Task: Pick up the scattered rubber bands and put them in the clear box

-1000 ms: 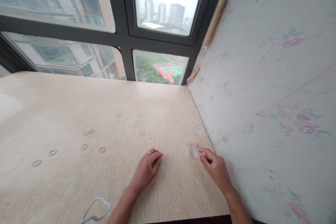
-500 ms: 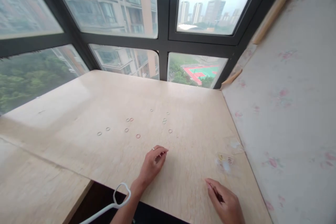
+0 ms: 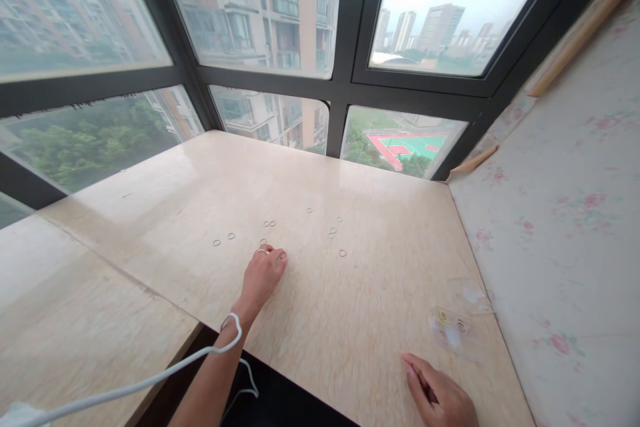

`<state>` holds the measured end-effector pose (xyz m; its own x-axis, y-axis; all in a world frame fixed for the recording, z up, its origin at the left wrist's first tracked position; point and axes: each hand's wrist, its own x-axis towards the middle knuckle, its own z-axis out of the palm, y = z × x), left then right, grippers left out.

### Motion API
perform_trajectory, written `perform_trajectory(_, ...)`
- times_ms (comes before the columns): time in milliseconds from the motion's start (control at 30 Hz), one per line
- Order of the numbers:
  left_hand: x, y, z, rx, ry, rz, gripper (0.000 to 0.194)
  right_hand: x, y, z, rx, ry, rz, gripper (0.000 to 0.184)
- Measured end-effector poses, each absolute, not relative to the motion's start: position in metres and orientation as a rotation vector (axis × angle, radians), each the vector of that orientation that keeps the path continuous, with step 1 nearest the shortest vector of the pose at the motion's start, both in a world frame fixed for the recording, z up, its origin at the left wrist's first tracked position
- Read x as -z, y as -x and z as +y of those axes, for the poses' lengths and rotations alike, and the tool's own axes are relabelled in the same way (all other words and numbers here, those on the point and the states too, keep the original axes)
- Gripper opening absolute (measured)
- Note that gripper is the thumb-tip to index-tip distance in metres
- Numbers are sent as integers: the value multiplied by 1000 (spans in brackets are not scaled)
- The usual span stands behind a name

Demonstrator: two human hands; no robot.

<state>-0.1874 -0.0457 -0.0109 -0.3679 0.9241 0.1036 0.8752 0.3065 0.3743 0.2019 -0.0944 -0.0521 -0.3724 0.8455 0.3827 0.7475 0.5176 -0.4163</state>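
Observation:
Small thin rings in several colours lie scattered on the light wooden tabletop. My left hand (image 3: 265,273), with a ring on one finger, reaches in among them. Its thumb and fingertips are closed at a small red ring (image 3: 283,255) on the surface, partly covering it. Just beyond the knuckles a dark ring (image 3: 263,241) peeks out. A linked-looking pair, one dark and one red ring (image 3: 273,223), sits farther off. Near the front right, my right hand (image 3: 440,392) rests with thumb and forefinger pressed together; whatever they hold, if anything, is hidden.
Clear plastic bags (image 3: 455,330) with yellow and brownish rings lie at the right by the flowered wall (image 3: 560,280). A white cable (image 3: 150,380) loops over my left wrist. Dark-framed windows (image 3: 340,90) border the tabletop's (image 3: 350,320) far edge.
My left hand has moved left and away from me, from bare wood to the red ring. My right hand stays about where it was. The camera view has turned slightly left.

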Motion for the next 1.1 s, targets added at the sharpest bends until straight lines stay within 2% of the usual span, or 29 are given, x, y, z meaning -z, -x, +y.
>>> perform_trajectory(467, 18, 187, -44, -444, -1848, 2282, 15, 48, -197, -93, -208, 1292, -2204, 39)
perform_trajectory(600, 12, 173, -46, -599, -1745, 2210, 16, 42, -193, -93, -212, 1279, -2171, 39)
perform_trajectory(833, -8, 98, -37, -981, -1564, 1804, 14, 35, -188, -96, -266, 1364, -2143, 33)
perform_trajectory(1100, -13, -20, -17, -889, -1794, 1349, 9, 32, -187, -99, -375, 1436, -2119, 30)
